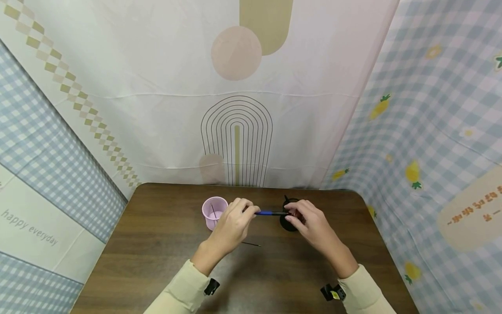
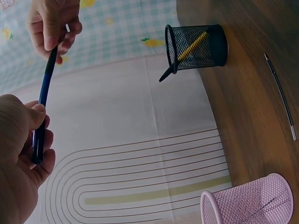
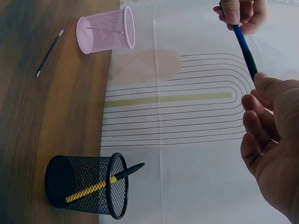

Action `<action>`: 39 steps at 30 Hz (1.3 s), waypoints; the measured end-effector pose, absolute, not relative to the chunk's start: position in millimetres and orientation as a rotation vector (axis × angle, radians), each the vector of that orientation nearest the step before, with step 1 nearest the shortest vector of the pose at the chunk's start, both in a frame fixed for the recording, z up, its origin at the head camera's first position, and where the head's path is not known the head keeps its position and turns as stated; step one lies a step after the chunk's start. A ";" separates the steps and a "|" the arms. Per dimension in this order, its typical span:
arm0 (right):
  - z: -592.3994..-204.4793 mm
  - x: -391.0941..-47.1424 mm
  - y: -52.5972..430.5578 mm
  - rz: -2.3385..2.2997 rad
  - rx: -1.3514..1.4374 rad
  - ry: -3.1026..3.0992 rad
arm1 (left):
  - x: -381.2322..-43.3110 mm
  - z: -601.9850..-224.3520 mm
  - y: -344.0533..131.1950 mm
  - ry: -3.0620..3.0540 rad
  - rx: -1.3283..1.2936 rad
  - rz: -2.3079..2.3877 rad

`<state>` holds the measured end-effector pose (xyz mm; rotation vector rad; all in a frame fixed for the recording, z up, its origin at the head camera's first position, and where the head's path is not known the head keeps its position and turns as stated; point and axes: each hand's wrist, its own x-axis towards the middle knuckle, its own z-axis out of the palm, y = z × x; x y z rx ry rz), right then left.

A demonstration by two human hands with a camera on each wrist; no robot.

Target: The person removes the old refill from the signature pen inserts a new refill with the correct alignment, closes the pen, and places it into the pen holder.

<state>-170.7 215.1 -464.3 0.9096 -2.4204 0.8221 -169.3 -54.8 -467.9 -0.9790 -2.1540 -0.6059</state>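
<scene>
Between my two hands runs a blue pen (image 1: 270, 213) with a dark grip section, held level above the table. My left hand (image 1: 234, 220) pinches its blue end between thumb and fingers. At the dark end, my right hand (image 1: 311, 222) pinches it with thumb and fingertips. Behind the right hand stands a black mesh pen cup (image 3: 86, 182) holding a yellow and black pen (image 3: 96, 189). Close by the left hand is a pink mesh pen cup (image 1: 209, 224) with a thin refill (image 3: 105, 31) inside. Another thin dark refill (image 2: 280, 95) lies on the table.
The brown wooden table (image 1: 157, 244) ends at a printed cloth backdrop (image 1: 176, 131). Checked cloth (image 1: 412, 131) hangs along the right side, and more of it on the left. Small black devices (image 1: 211, 287) are strapped at both wrists.
</scene>
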 end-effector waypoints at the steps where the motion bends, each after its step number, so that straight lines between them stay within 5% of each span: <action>1: -464.3 -170.8 215.5 0.814 0.915 -2.412 | -169.5 -468.0 -54.8 -2.152 -0.979 -0.605; 39: -465.7 -171.2 213.2 0.801 0.894 -2.444 | -170.4 -467.3 -53.2 -2.137 -0.994 -0.608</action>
